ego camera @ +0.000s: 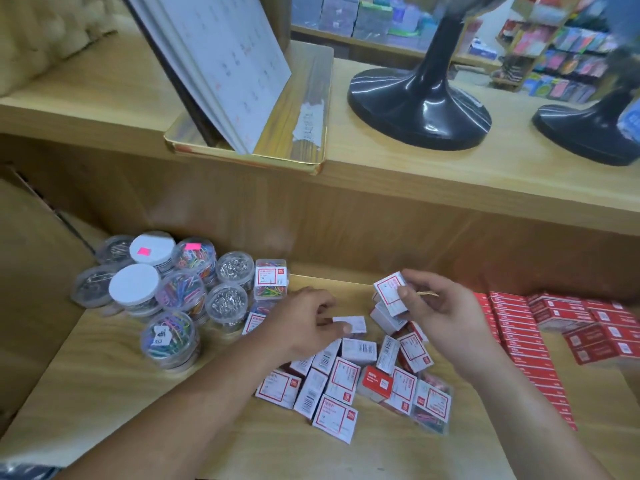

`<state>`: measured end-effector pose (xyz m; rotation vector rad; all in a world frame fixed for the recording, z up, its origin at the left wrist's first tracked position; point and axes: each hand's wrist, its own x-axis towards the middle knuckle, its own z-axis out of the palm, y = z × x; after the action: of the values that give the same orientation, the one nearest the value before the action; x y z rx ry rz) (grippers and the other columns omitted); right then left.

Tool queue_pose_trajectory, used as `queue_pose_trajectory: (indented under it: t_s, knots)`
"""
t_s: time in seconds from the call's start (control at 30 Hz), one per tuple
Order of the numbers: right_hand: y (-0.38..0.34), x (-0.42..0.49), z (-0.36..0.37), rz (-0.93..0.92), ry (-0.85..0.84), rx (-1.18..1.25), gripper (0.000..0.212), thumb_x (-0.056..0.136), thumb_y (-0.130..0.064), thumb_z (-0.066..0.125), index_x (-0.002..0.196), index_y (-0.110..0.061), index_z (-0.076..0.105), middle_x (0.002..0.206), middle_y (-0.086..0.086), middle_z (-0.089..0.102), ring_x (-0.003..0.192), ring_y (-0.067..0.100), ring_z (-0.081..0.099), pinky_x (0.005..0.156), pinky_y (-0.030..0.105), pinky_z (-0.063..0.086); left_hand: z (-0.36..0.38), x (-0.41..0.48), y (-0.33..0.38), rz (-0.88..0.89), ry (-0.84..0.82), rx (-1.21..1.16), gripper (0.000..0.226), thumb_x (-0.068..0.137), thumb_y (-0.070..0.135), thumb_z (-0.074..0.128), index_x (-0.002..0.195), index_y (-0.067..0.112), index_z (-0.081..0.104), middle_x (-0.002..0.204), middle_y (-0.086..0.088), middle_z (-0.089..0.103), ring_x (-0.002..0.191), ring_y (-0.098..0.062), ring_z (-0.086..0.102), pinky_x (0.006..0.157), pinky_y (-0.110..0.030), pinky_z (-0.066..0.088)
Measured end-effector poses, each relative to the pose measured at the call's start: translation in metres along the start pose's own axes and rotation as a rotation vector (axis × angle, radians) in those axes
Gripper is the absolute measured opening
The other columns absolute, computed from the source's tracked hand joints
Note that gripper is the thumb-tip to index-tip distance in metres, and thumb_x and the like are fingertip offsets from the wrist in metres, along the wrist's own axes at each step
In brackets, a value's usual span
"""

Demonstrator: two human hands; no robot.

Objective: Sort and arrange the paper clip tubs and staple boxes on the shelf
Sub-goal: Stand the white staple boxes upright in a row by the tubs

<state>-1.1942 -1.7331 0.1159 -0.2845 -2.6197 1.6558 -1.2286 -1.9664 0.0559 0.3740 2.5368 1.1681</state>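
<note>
Several round clear paper clip tubs [180,292] stand clustered at the shelf's back left, some with white lids. A square clear box of coloured clips [270,279] stands beside them. Loose white-and-red staple boxes [341,379] lie scattered in the middle of the wooden shelf [104,386]. My left hand [304,323] pinches one small white box [351,323] just above the pile. My right hand [446,313] holds a small stack of white-and-red boxes [389,296] lifted above the shelf. Red staple boxes [519,334] sit in rows at the right.
An upper shelf [450,174] overhangs the work area, carrying a gold tray [249,157] with a leaning calendar and two black fan bases [419,105]. A brown cardboard panel [31,271] borders the left side. Stocked shop racks show at the far top right.
</note>
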Motion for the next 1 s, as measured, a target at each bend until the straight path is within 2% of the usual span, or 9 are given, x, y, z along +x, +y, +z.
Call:
queue_pose_trajectory:
  t_s: [0.1,0.23,0.37,0.53,0.7,0.8,0.83,0.9,1.0]
  knots:
    - [-0.006,-0.003,0.002,0.018,0.006,0.005,0.025,0.093,-0.020,0.071,0.118,-0.020,0.071,0.100,-0.003,0.076,0.085,0.014,0.075,0.083,0.047,0.061,0.004,-0.003,0.009,0.003,-0.052,0.075,0.033,0.085,0.055,0.071,0.093,0.023,0.072,0.100,0.004,0.061,0.090,-0.018,0.064,0.083,-0.038,0.055]
    - [-0.007,-0.009,0.000,0.003,0.020,-0.069,0.021,0.091,-0.019,0.072,0.112,-0.024,0.073,0.099,-0.005,0.074,0.083,0.014,0.074,0.079,0.044,0.061,0.005,-0.007,0.012,-0.001,0.014,-0.011,0.023,0.094,0.046,0.066,0.098,0.023,0.067,0.075,0.007,0.063,0.078,-0.020,0.065,0.065,-0.031,0.048]
    - [-0.014,-0.015,0.000,-0.007,0.020,-0.094,0.020,0.090,-0.021,0.073,0.110,-0.026,0.074,0.098,-0.005,0.074,0.077,0.013,0.073,0.071,0.035,0.060,-0.010,-0.016,0.011,0.041,0.043,-0.293,0.020,0.094,0.044,0.058,0.107,0.029,0.066,0.087,0.008,0.075,0.081,-0.014,0.073,0.080,-0.045,0.059]
    - [-0.031,-0.017,0.008,0.012,-0.059,-0.042,0.016,0.091,-0.023,0.073,0.107,-0.024,0.074,0.090,-0.006,0.077,0.072,0.021,0.075,0.075,0.046,0.062,-0.032,-0.029,0.014,0.040,0.008,-0.395,0.024,0.101,0.018,0.060,0.124,0.022,0.065,0.099,-0.007,0.074,0.088,-0.021,0.073,0.089,-0.049,0.057]
    - [-0.048,-0.016,0.021,0.035,-0.125,-0.032,0.012,0.090,-0.023,0.074,0.102,-0.026,0.074,0.081,0.000,0.078,0.072,0.023,0.075,0.072,0.038,0.060,-0.043,-0.043,0.004,0.044,0.063,-0.329,0.034,0.094,0.019,0.067,0.124,0.035,0.063,0.099,0.001,0.071,0.090,-0.016,0.071,0.090,-0.046,0.057]
    - [-0.046,-0.003,0.040,-0.067,-0.112,-0.230,0.014,0.086,-0.022,0.078,0.095,-0.031,0.075,0.091,-0.013,0.073,0.079,0.005,0.068,0.069,0.016,0.054,-0.046,-0.058,-0.004,0.122,0.118,-0.095,0.024,0.092,0.021,0.066,0.110,0.036,0.061,0.093,0.012,0.071,0.083,-0.006,0.068,0.078,-0.041,0.058]
    - [-0.044,0.004,0.050,-0.109,-0.127,-0.301,0.015,0.085,-0.021,0.079,0.094,-0.033,0.074,0.094,-0.016,0.071,0.082,0.000,0.065,0.072,0.014,0.051,-0.047,-0.065,-0.006,0.154,0.145,0.010,0.022,0.091,0.023,0.065,0.109,0.035,0.059,0.091,0.013,0.070,0.082,-0.006,0.066,0.074,-0.039,0.057]
    - [-0.036,0.017,0.075,-0.167,-0.162,-0.399,0.015,0.083,-0.020,0.079,0.095,-0.029,0.076,0.097,-0.016,0.070,0.089,0.001,0.063,0.083,0.023,0.052,-0.048,-0.077,-0.011,0.182,0.216,0.121,0.026,0.090,0.024,0.065,0.112,0.037,0.057,0.091,0.014,0.067,0.083,-0.008,0.062,0.072,-0.038,0.055]
    - [-0.022,0.030,0.109,-0.223,-0.163,-0.499,0.016,0.084,-0.020,0.077,0.099,-0.026,0.076,0.099,-0.013,0.069,0.097,0.012,0.063,0.087,0.035,0.052,-0.047,-0.084,-0.018,0.173,0.279,0.057,0.039,0.090,0.017,0.065,0.121,0.039,0.053,0.098,0.014,0.069,0.089,-0.007,0.064,0.077,-0.036,0.056]
